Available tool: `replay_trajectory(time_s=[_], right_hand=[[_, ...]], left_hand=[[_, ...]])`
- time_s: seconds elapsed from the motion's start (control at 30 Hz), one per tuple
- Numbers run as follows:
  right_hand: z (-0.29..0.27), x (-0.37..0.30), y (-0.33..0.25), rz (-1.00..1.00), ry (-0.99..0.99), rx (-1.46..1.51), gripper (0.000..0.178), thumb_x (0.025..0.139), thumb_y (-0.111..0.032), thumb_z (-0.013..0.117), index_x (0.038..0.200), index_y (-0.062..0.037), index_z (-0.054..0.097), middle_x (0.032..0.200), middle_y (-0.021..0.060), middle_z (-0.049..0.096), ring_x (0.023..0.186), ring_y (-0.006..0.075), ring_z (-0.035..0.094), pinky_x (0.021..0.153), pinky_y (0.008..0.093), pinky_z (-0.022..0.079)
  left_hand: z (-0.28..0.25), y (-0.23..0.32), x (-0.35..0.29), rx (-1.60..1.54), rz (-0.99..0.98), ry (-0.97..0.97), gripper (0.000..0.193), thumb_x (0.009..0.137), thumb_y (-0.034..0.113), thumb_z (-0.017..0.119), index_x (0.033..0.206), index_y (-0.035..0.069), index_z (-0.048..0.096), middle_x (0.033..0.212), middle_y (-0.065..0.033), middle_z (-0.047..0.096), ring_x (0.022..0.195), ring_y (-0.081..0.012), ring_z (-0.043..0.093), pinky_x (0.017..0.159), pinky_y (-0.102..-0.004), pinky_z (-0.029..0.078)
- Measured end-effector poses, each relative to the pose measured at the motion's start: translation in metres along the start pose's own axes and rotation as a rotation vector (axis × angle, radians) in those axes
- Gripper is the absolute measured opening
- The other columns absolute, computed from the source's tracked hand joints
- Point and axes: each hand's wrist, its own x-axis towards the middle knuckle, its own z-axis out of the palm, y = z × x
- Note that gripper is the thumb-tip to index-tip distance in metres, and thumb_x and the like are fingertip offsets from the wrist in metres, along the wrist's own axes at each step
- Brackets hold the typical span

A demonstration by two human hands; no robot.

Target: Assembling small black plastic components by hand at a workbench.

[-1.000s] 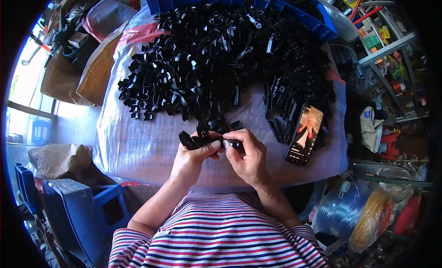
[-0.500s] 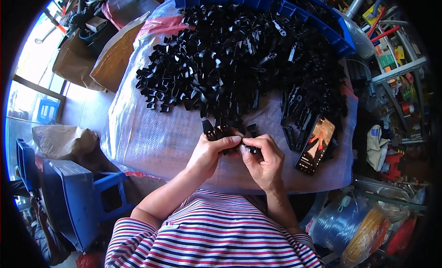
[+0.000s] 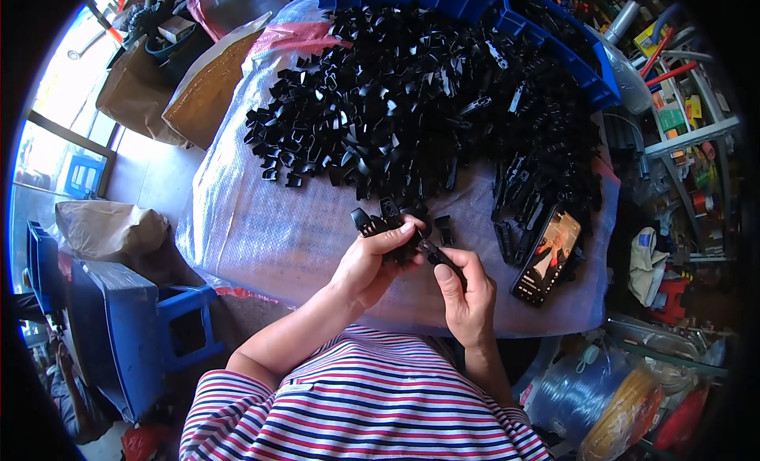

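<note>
Near the front edge of the surface (image 3: 261,231), just above the striped shirt (image 3: 356,413), both hands meet over a small black plastic part (image 3: 412,245).

Left hand (image 3: 370,264): fingers curled closed around the black plastic part, the thumb laid along its upper side; two black prongs of the part stick out above the knuckles, toward the heap.

Right hand (image 3: 467,295): fingers pinched closed on the lower right end of the same part, thumb pressed against its near side, forefinger behind it. The part thus runs slantwise between the two hands, held clear of the surface, its middle showing in the short gap between the fingertips.

Heap of black plastic pieces (image 3: 419,104): loose, many of like shape, spread across the far half of the surface, which is covered with a pale woven sheet. A few strays lie just beyond the hands.

Phone (image 3: 546,255): flat on the surface, screen lit, just right of the right hand, not touching it.

Blue bins (image 3: 554,33): at the far edge, behind the heap.

Blue stool (image 3: 127,326): on the floor, left of the surface.
</note>
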Motion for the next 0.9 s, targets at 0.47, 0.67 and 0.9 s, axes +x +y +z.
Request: replay_trajectory(time_s=[0.47,0.67,0.9], right_hand=[[0.016,0.000,0.006,0.104,0.026,0.055,0.016,0.091,-0.017,0.052,0.090,-0.0014,0.050,0.067,0.0067,0.054,0.058,0.0150,0.051,0.053,0.0274,0.041],[0.033,0.008,0.006,0.019,0.085,0.102,0.016,0.091,-0.016,0.050,0.089,-0.0008,0.050,0.070,0.0086,0.056,0.059,0.0149,0.052,0.053,0.0284,0.041],[0.025,0.019,0.004,-0.311,0.072,-0.172,0.034,0.086,-0.009,0.055,0.118,0.0006,0.048,0.090,0.0145,0.056,0.081,0.0269,0.057,0.070,0.0312,0.046]], left_hand=[[0.010,-0.021,-0.004,0.225,0.477,0.078,0.015,0.082,0.009,0.063,0.094,0.002,0.060,0.081,-0.0017,0.058,0.072,-0.0098,0.054,0.066,-0.0229,0.044],[0.014,-0.016,-0.009,0.380,0.684,0.059,0.017,0.085,0.008,0.060,0.100,0.000,0.057,0.085,-0.0034,0.059,0.076,-0.0098,0.056,0.069,-0.0230,0.048],[0.004,-0.004,-0.012,0.303,0.310,-0.046,0.026,0.087,0.018,0.055,0.106,0.001,0.053,0.090,-0.0065,0.059,0.084,-0.0162,0.058,0.076,-0.0284,0.047]])
